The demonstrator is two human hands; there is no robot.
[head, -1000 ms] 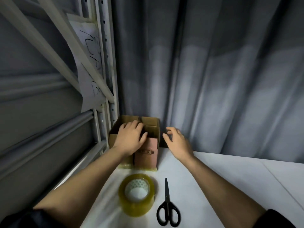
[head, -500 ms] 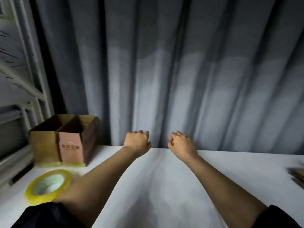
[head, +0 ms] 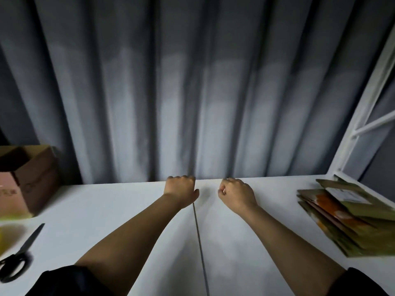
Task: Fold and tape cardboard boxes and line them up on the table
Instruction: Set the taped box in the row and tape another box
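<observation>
A broad white surface (head: pixel 119 210) is seen in front of a grey curtain (head: pixel 192 92), with a seam running down its middle between the two forearms. At its right end a stack of flattened cardboard boxes (head: pixel 346 218) is laid, fanned slightly, near a white frame (head: pixel 363 107). These blanks are judged light and fairly stiff across the panels but easily bent along the scored creases; the top one is best taken by a long free edge and lifted clear, since a pinched corner may crumple and the sheets may slide on one another. At the far left edge a folded box (head: pixel 36 178) is stood open-topped against the curtain, partly cut off by the frame. Black scissors (head: pixel 19 255) are laid near the left front, and a blurred yellow shape beside them cannot be told for certain. The left hand (head: pixel 181 190) and the right hand (head: pixel 236 193) are held curled into loose fists near the far edge of the surface, close together but apart. Nothing is held in either, and the stack is well apart from both.
</observation>
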